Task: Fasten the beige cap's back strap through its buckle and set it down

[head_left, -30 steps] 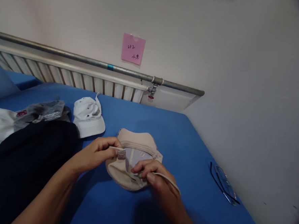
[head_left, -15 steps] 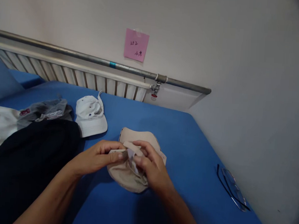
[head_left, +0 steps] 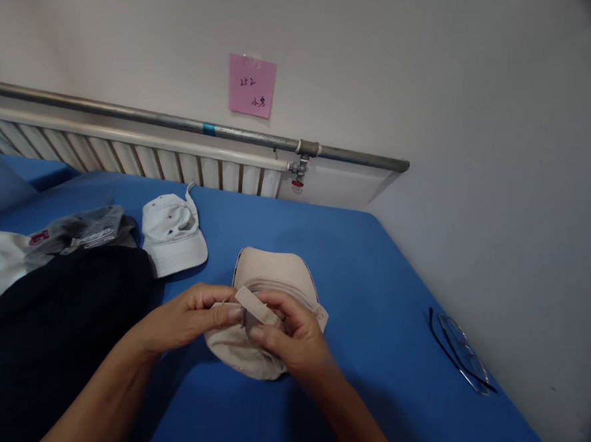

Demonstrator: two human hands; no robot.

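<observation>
Left fingers [head_left: 222,315] pinch the beige cap [head_left: 273,270] while right fingers [head_left: 293,309] grip its strap [head_left: 257,305].

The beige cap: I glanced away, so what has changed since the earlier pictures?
The right hand moved up and left, nearer the left hand. The strap it holds on the beige cap trailed rightward; its end now points leftward. The left hand still holds the cap; the white cap and glasses stayed put.
</observation>
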